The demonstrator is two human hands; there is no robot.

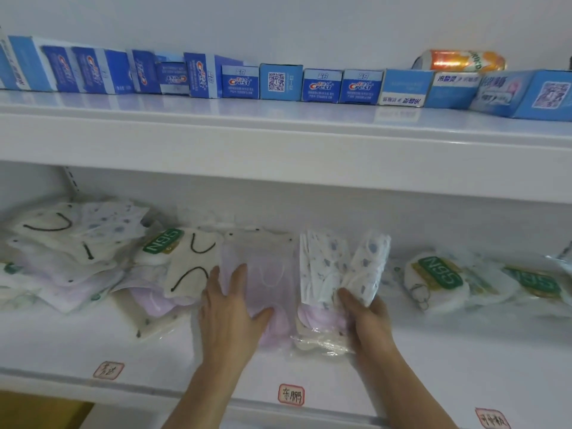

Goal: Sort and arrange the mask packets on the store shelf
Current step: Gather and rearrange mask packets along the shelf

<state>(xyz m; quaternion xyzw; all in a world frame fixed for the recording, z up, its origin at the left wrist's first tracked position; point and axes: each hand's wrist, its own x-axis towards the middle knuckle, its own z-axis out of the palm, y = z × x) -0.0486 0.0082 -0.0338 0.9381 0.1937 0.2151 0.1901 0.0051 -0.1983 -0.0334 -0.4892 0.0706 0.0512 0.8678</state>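
White store shelving fills the head view, with two tiers against a pale wall. On the lower shelf [433, 351], a person's left hand [230, 311] lies flat, fingers straight and spread, pressing on a pale purple mask packet [266, 274] near the middle. Just beside it, the right hand [368, 317] curls its fingers round a bundle of white packets with blue spots [340, 267], holding them upright and fanned apart. A loose heap of mask packets [68, 252] sprawls at the left end, some showing black ear loops, and N95 packets [439, 274] with green labels lie to the right. Small handwritten tags [291, 394] sit on the shelf's front edge. Above, blue toothpaste boxes [322, 85] line the upper shelf [278, 140], with an orange can [461, 61] lying on its side behind them at the right.
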